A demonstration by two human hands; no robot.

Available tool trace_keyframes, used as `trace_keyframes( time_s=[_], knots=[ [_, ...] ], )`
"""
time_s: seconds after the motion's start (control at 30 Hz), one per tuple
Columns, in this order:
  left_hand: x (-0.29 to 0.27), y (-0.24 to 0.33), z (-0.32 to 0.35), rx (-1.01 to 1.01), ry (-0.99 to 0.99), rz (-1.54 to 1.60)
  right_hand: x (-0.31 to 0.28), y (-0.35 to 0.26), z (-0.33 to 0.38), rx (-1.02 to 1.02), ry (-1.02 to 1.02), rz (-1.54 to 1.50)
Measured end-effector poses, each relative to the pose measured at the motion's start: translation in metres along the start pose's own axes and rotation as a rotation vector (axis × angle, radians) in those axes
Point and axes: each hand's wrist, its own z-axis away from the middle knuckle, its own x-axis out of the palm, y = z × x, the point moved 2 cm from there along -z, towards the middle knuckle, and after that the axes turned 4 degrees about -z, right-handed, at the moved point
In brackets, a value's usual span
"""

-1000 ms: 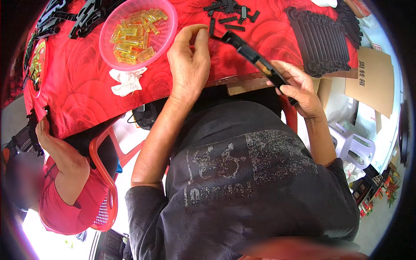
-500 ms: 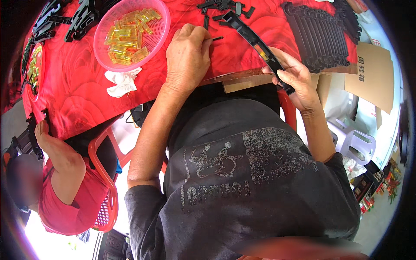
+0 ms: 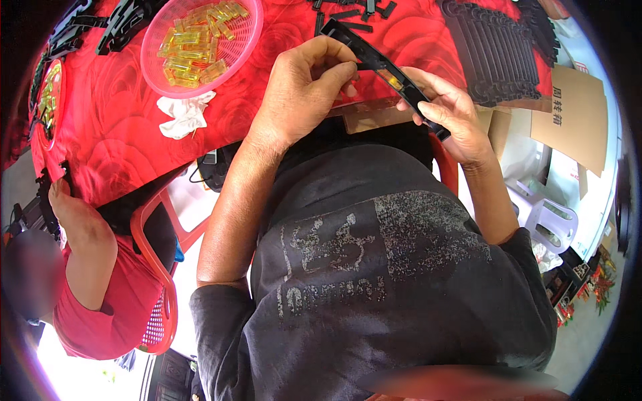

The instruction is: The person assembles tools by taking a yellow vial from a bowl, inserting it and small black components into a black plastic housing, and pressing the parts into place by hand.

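My right hand (image 3: 456,119) is wrapped round the lower end of a long black plastic housing (image 3: 358,45), which slants up and to the left over the table edge. A clear yellow piece (image 3: 393,81) sits in the middle of its channel. In a pinch, my left hand (image 3: 301,90) holds a small black plastic strip (image 3: 365,66), its tip against or just over the housing. I cannot tell whether the two touch. My left fingertips partly hide the strip.
On the red cloth (image 3: 120,147), a pink basket (image 3: 148,57) holds several yellow pieces beside a crumpled white tissue (image 3: 184,115). Loose black strips (image 3: 348,15) lie at the back; stacked black housings (image 3: 491,60) lie right. A co-worker in red (image 3: 107,327) sits at left.
My left hand has moved right, bringing the small black strip from over the cloth up to the housing. The housing has shifted slightly left in my right hand.
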Motion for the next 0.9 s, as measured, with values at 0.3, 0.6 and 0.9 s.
trace_keyframes(
  time_s=[0.3, 0.6, 0.9],
  knots=[
    [0.002, 0.012, 0.0, 0.106, -0.035, -0.33, 0.003, -0.001, -0.001, -0.018, -0.039, 0.005],
    [0.016, 0.02, -0.001, 0.26, -0.066, -0.515, 0.012, -0.004, 0.002, -0.02, -0.052, 0.083],
    [0.021, 0.021, 0.003, 0.34, 0.001, -0.626, 0.012, -0.006, 0.0, -0.037, -0.065, 0.116]
  ],
)
